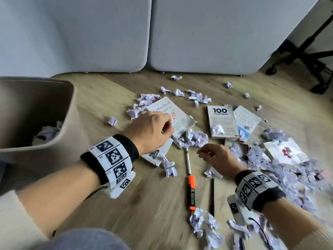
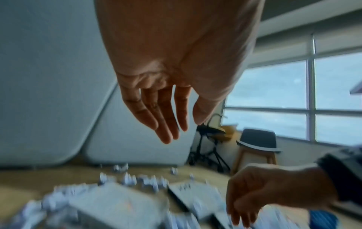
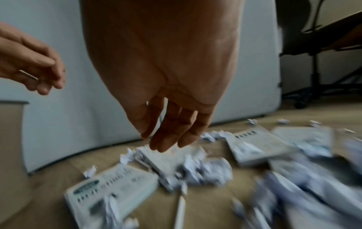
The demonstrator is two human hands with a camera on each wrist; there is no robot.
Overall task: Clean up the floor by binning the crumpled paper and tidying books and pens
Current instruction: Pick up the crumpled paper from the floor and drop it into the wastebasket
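Crumpled lilac paper lies all over the wooden floor, with one big wad (image 1: 195,138) between my hands. My left hand (image 1: 162,127) hovers above a white book (image 1: 182,116), fingers relaxed and empty, as the left wrist view shows (image 2: 170,125). My right hand (image 1: 207,153) hangs just right of a white pen (image 1: 188,162), near the wad, its fingers loose and empty (image 3: 166,137). An orange highlighter (image 1: 191,193) and a black pen (image 1: 212,195) lie nearer to me. The "100 Filipinos" book (image 1: 222,123) and a blue-white book (image 1: 246,120) lie further right.
A beige bin (image 1: 59,134) stands at the left with crumpled paper inside. Grey sofa cushions (image 1: 198,33) close off the back. Black wheeled chair legs (image 1: 310,56) are at the far right. A thick heap of paper (image 1: 288,170) covers more books on the right.
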